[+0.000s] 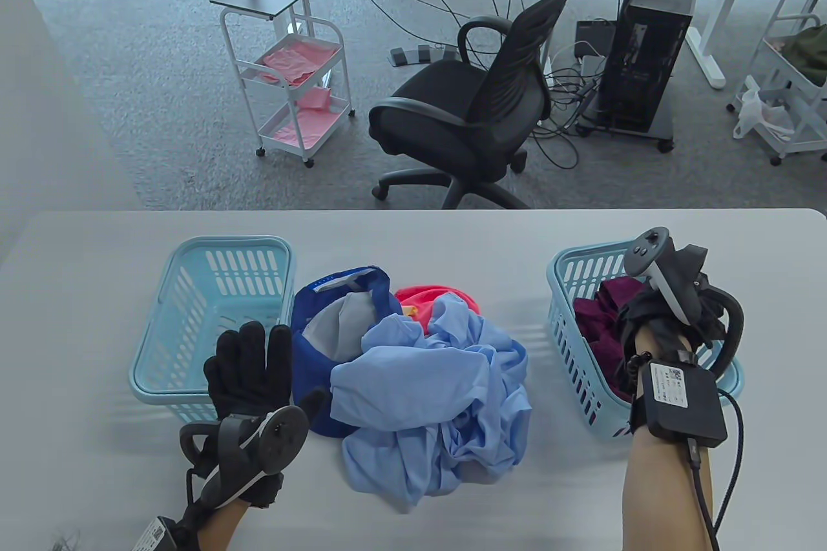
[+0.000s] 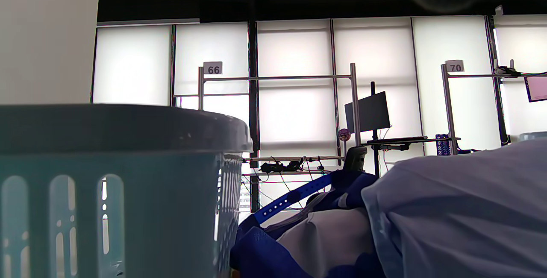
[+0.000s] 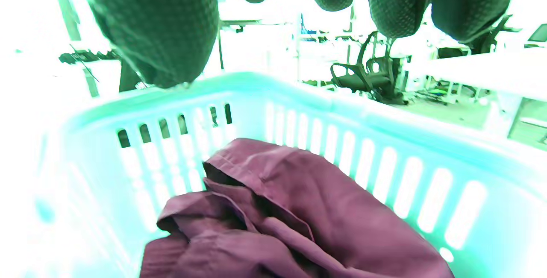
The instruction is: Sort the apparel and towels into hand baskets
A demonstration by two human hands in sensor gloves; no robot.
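Observation:
Mid-table lies a pile of clothes: a crumpled light blue shirt [image 1: 433, 396], a dark blue garment with grey lining [image 1: 336, 325] and a red piece [image 1: 423, 299] behind them. The left basket [image 1: 213, 247] is light blue and holds nothing. The right basket [image 1: 565, 280] holds a maroon garment [image 1: 597, 318]. My left hand [image 1: 249, 370] is flat with straight fingers at the left basket's front right corner, its thumb at the dark blue garment's edge. My right hand [image 1: 649, 312] hovers inside the right basket. Its fingertips [image 3: 171, 34] hang above the maroon garment [image 3: 299, 209], holding nothing.
The left wrist view is low on the table, between the left basket wall [image 2: 111, 192] and the light blue shirt [image 2: 461, 214]. Beyond the table's far edge stand an office chair [image 1: 478, 105], a white cart [image 1: 291, 79] and a computer tower [image 1: 646, 60].

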